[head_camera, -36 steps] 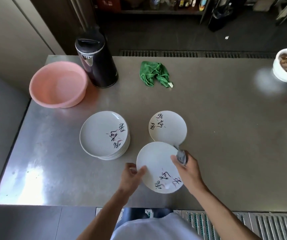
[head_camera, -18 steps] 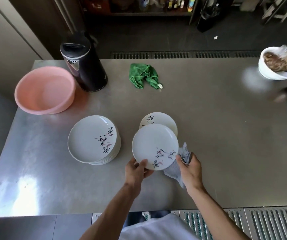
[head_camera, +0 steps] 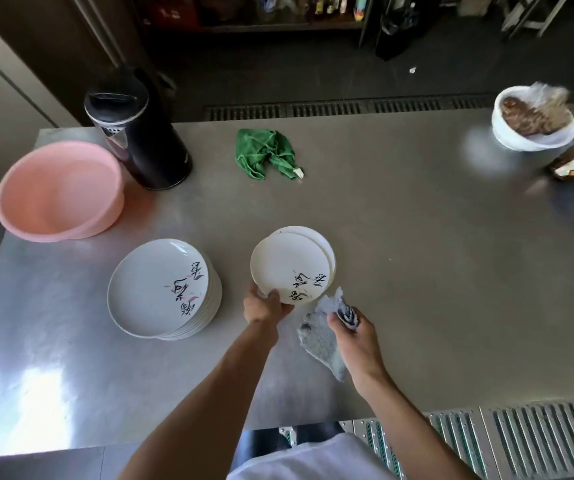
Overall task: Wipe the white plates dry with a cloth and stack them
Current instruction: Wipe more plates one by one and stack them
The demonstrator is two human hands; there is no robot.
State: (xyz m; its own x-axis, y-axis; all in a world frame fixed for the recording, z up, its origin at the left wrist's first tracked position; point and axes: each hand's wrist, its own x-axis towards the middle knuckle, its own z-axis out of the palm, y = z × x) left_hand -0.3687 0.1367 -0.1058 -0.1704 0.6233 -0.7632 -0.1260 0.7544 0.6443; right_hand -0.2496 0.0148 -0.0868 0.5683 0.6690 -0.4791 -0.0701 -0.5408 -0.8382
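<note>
- One pink basin (head_camera: 57,195) far left; one black jug (head_camera: 136,133) at its 2 o'clock.
- One stack (head_camera: 157,289) of white plates, count unclear, at 9 o'clock of the pair.
- Left hand (head_camera: 264,306) pinches the top plate (head_camera: 285,265) by its near rim, over a second plate (head_camera: 318,237): two here.
- Green cloth (head_camera: 264,154) at their 12 o'clock.
- Right hand (head_camera: 354,337) grips the grey cloth (head_camera: 320,337), at their 5 o'clock.
- One bowl (head_camera: 507,133) far right.
- Steel table (head_camera: 417,271), dark floor (head_camera: 278,74) beyond.
- Brush characters on plates, unreadable.

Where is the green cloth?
In the head view, the green cloth lies crumpled at the far side of the steel table, just right of the black jug.
</note>
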